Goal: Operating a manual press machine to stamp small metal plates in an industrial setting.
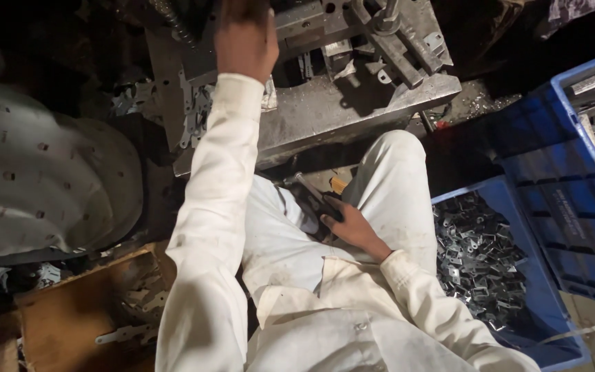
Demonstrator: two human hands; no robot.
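Two hands are working at once, well apart. The left hand (244, 38) is reaching up and forward into the steel press fixture (325, 103), its fingers going out of view at the top edge among the plates and bolts, so I cannot tell whether they are spread or gripping anything. The right hand (352, 224) is lying low between the knees, fingers curled loosely around a dark lever (309, 196) that is angling up toward the fixture's underside. A small orange-tipped handle (339, 184) is poking out just beside it. Thin stamped metal pieces are hanging off the fixture's left face near the left wrist. To the right a blue crate (511, 324) is sitting full of small bright stampings (480, 258), with a second blue crate (573, 227) holding longer strips beyond it. A wooden box (70, 317) is sitting lower left, and a person in a pale patterned garment (36, 179) is crowding close on that side. The risk as I am reading it: the lever hand moving while the other fingers are inside the tooling, which could pinch them. The loose white sleeve (215, 207) is also brushing sharp offcuts, and the neighbour's closeness could jog that arm.
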